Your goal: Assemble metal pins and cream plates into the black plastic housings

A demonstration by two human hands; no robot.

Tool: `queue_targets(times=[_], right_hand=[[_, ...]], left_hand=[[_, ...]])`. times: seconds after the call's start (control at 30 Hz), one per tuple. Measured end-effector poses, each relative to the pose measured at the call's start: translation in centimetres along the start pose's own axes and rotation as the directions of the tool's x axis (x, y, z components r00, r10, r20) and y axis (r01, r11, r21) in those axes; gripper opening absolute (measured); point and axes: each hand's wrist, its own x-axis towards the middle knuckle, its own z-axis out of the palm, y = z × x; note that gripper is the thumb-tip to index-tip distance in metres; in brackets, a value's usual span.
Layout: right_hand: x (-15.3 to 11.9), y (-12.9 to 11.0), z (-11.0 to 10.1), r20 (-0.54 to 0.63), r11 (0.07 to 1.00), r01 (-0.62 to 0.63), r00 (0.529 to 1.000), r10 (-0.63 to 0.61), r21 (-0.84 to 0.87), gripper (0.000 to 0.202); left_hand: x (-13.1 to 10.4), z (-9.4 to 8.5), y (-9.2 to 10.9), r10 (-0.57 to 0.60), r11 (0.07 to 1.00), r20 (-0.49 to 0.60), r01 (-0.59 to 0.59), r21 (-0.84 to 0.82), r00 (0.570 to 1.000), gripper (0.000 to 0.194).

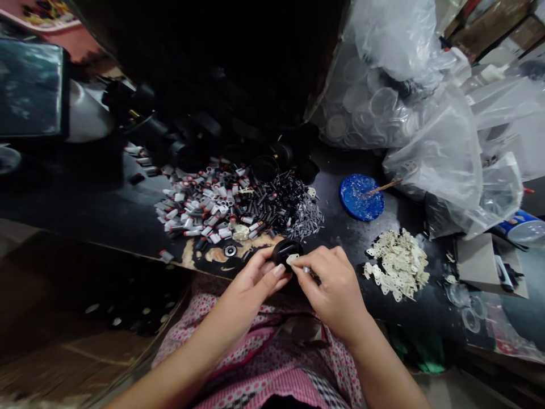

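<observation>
My left hand [263, 276] is closed around a round black plastic part [286, 249], held just above the table's front edge. A small cream-coloured flat plate [292, 259] sits at its opening. My right hand [330, 281] is closed, with thumb and forefinger pinched at that plate. A small greyish piece, too small to name, shows between its fingers. Just beyond my hands lie a heap of grey and white cylinders [204, 199] with red ends, a pile of small springs [264, 207] and many thin grey pins [305, 218].
On the right are a pile of cream plates [398, 262] and a blue lid of grease [361, 197] with a stick in it. Plastic bags of clear round parts [366, 108] stand behind. A metal ring [230, 250] lies near the front edge of the table [128, 218].
</observation>
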Motion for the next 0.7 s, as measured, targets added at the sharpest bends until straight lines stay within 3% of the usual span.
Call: queue_targets(times=[0.17,0.5,0.6,0.67,0.7], right_hand=[[-0.1,-0.1,0.0,0.003,1.000,-0.016,1.000,0.016,0.022,0.014],[-1.1,-1.6,1.1,-0.032,0.995,-0.059,0.998,0.062,0.079,0.016],[-0.3,-2.1,1.6,0.064,0.983,-0.030,0.998,0.019,0.179,0.013],[0.7,-2.8,1.8,0.166,0.952,0.012,0.984,-0.066,0.306,0.009],[1.2,-3.1,1.9,0.201,0.927,0.031,0.973,-0.113,0.374,0.008]], left_hand=[[-0.1,0.2,0.1,0.024,1.000,0.003,-0.024,0.018,1.000,0.024],[-0.2,0.5,-0.7,0.103,0.991,-0.092,-0.094,0.098,0.990,0.019],[-1.3,-1.6,-0.6,0.115,0.980,-0.122,-0.093,0.177,0.986,0.025],[-2.9,-4.9,-0.8,0.171,0.954,-0.226,-0.104,0.281,0.959,0.030],[-4.0,-7.2,-0.9,0.218,0.936,-0.312,-0.108,0.334,0.925,0.032]])
